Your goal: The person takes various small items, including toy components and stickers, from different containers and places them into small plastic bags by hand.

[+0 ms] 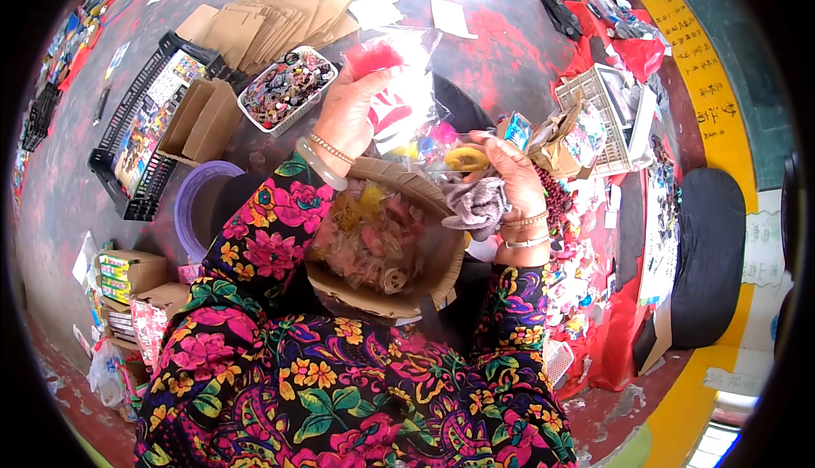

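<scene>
My left hand [350, 111] is closed on the upper edge of a clear plastic bag [422, 69], with something red and fluffy [373, 56] at its fingertips. Pinched at the bag's other side, my right hand [514, 171] also has a bunched grey-purple cloth piece [475, 203], like a scrunchie, hanging under its fingers. A yellow ring [467, 159] and small colourful pieces show through the plastic beside the right fingers. Below both hands, a cardboard box [452, 268] in front of me holds several small clear packets [373, 234] with pink and yellow contents.
At left are a white basket of hair ties [289, 90], flattened cardboard [272, 22], a black crate [140, 141], an open carton [201, 120] and a purple tub [181, 213]. A cream crate [586, 94] and scattered small goods on red cloth [615, 332] lie at right.
</scene>
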